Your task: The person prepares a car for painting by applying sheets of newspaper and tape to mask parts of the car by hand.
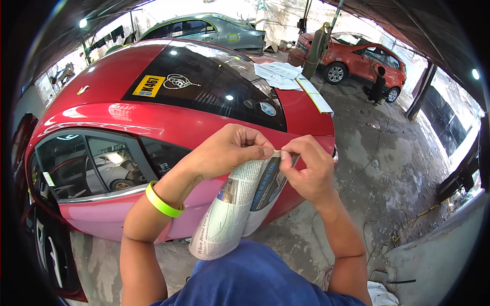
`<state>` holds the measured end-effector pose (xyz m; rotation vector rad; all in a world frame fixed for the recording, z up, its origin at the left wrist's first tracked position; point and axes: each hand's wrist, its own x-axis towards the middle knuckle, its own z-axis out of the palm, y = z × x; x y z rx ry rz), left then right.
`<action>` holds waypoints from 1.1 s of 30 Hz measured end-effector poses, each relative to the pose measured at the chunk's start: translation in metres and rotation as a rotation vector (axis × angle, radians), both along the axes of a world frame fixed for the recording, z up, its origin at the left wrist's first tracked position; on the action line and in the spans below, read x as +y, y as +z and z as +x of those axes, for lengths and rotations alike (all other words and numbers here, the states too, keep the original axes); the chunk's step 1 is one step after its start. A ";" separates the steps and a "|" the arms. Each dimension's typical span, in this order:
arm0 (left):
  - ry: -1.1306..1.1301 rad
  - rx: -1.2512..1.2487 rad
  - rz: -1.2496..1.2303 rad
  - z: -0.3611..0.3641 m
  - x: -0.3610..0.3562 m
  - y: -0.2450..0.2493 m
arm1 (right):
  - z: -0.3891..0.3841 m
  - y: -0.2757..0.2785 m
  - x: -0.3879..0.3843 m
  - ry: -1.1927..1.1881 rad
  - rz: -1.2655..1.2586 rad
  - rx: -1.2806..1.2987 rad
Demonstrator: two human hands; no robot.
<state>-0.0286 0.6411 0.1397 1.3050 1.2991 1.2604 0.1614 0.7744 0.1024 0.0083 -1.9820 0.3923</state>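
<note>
A curled sheet of newspaper hangs in front of the blue shirt, its upper edge pinched between both hands. My left hand grips that edge with thumb and curled fingers; a yellow-green band circles the wrist. Close beside it, nearly touching, my right hand pinches the same edge between thumb and forefinger. Printed columns and a dark picture with blue lettering show on the paper. Behind the hands stands a red car with a dark rear window and a pinkish lower side.
Loose papers lie on the red car's rear. A grey-green car stands behind it. At the right back, a person crouches beside an orange-red car, near a gas cylinder. Cables cross the rough floor.
</note>
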 end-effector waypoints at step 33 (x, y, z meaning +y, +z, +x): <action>-0.042 0.058 0.024 0.004 -0.004 -0.002 | -0.003 -0.006 -0.007 -0.091 0.294 -0.119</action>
